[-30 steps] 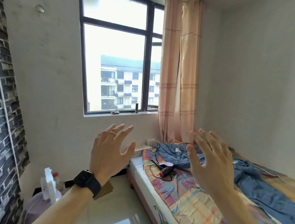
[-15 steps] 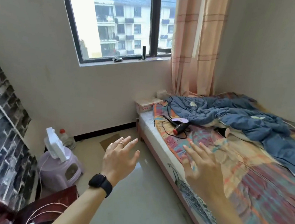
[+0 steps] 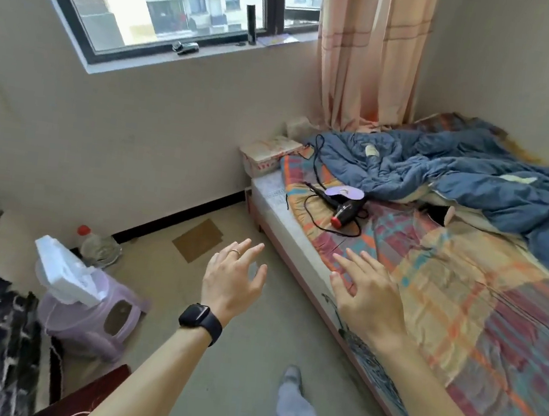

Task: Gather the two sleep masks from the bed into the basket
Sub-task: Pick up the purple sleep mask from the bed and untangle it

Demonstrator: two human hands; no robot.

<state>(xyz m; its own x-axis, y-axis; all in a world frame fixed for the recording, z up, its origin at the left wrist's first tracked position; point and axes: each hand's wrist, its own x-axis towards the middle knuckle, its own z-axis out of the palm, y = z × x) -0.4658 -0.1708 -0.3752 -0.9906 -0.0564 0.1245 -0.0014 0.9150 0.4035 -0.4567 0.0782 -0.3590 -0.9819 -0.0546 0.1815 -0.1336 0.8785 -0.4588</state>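
Observation:
A lilac sleep mask (image 3: pixel 344 192) lies on the bed (image 3: pixel 461 297), resting on a black hair dryer (image 3: pixel 344 212) near the bed's head end. A dark object with a pale tip (image 3: pixel 438 214) peeks from under the blue duvet (image 3: pixel 474 182); I cannot tell whether it is the second mask. No basket is in view. My left hand (image 3: pixel 232 280), with a ring and a black watch, hovers over the floor with fingers spread and holds nothing. My right hand (image 3: pixel 364 295) hovers over the bed's near edge, fingers apart and empty, well short of the mask.
A lilac plastic stool (image 3: pixel 93 317) with white foam (image 3: pixel 64 272) on it stands on the floor at left, a bottle (image 3: pixel 96 244) behind it. A cardboard piece (image 3: pixel 197 240) lies on the floor. A box (image 3: pixel 265 155) sits at the bed's head. My leg (image 3: pixel 294 412) shows below.
The view has tilted downward and closer to the bed. Both hands have dropped from raised in front of the window to low over the floor and bed edge, still empty.

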